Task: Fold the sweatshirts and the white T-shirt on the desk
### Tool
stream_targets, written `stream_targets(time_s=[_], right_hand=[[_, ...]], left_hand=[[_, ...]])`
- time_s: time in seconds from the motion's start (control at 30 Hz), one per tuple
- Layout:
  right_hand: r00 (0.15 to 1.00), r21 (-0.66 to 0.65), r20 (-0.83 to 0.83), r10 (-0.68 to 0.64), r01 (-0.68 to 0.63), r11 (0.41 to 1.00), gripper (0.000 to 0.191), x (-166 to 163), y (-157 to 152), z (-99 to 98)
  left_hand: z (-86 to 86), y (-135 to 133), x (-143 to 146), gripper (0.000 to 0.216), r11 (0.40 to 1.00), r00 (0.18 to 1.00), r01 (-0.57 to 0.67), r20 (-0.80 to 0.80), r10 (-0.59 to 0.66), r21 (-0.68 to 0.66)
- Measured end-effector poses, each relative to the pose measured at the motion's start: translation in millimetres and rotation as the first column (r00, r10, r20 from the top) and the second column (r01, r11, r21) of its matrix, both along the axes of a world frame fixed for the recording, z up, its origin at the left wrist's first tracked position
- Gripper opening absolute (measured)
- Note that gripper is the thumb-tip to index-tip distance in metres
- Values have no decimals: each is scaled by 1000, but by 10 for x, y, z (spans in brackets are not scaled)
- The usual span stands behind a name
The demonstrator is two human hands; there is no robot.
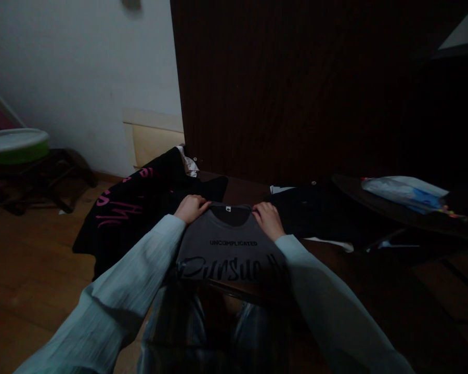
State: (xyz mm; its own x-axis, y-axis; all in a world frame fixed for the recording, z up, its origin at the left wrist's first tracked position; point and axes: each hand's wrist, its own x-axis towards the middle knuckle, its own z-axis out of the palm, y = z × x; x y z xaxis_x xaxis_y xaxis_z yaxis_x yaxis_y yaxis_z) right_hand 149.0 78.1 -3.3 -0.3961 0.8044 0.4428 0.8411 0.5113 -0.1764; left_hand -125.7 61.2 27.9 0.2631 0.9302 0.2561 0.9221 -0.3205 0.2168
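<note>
A folded grey T-shirt (228,249) with black lettering lies in front of me on a dark low table (257,189). My left hand (191,208) rests on its upper left shoulder, fingers curled over the cloth by the collar. On the upper right shoulder my right hand (268,219) does the same, fingers bent and pressed onto the fabric. Both arms are in pale long sleeves.
A black garment with pink lettering (128,208) hangs off the table's left side. Another dark garment (312,210) lies to the right. A round dark table (378,205) carries a plastic bag (405,189). A green-rimmed basin (15,145) sits far left. A dark wooden panel (288,88) stands behind.
</note>
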Motion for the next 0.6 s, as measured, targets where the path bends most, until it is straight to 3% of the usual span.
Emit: stream_targets(time_s=[0.27, 0.5, 0.6], right_hand=[[1000, -218, -17, 14, -18, 976, 20, 76, 23, 150], [984, -381, 136, 114, -54, 923, 25, 173, 19, 349], [963, -380, 255, 86, 18, 925, 34, 31, -22, 428]], left_hand=[[156, -234, 31, 63, 988, 995, 55, -72, -66, -145], [-9, -422, 204, 78, 987, 996, -72, -54, 65, -142], [-108, -461, 313, 94, 985, 990, -128, -74, 120, -116]])
